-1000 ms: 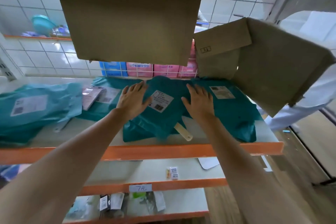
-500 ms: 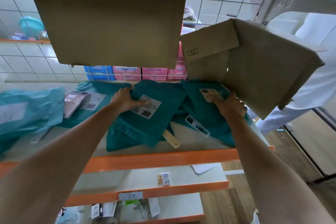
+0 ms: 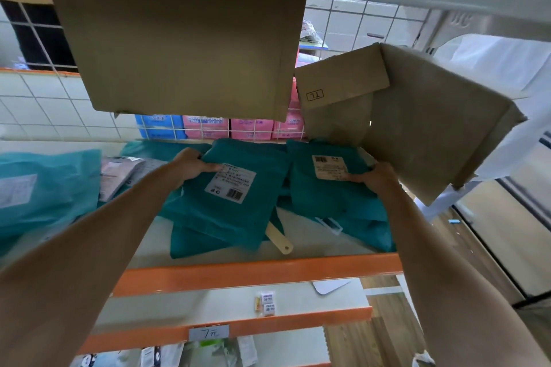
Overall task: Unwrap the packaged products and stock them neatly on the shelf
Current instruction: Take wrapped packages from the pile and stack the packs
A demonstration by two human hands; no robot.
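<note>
Now, head view only. Hidden or unclear first: the fingers of both hands are tucked under the bags, so only the thumbs and backs show. Both forearms run off the bottom of the frame. The label print on the bags is too small to read. A cardboard panel (image 3: 185,53) hangs below the shelf above and covers much of the wire-grid back. A second cardboard box (image 3: 432,119), with a boxed stamp seen upside down, blocks the shelf's back right corner. Through the grid, pink packs (image 3: 205,128) and a blue pack (image 3: 158,124) show in part. A blurred teal bag (image 3: 44,188) at the shelf's left end is cut by the frame edge. A flat beige stick (image 3: 280,239) pokes out from under the bags toward the shelf's orange front edge (image 3: 259,272); cannot tell what it is.

Task items: two teal mailer bags lie mid-to-right on the shelf, each on top of further teal bags.
- Left hand (image 3: 189,165) grips the far left corner of the left teal mailer bag (image 3: 226,217), thumb on top beside its white label.
- Right hand (image 3: 378,179) grips the right edge of the right teal mailer bag (image 3: 328,197), thumb on its label.
- Bags meet at centre; touching or overlapping, cannot tell.

Lower shelf: small packets (image 3: 267,304) and a white paper scrap (image 3: 329,286), with a price tag (image 3: 208,333) on its front edge.
</note>
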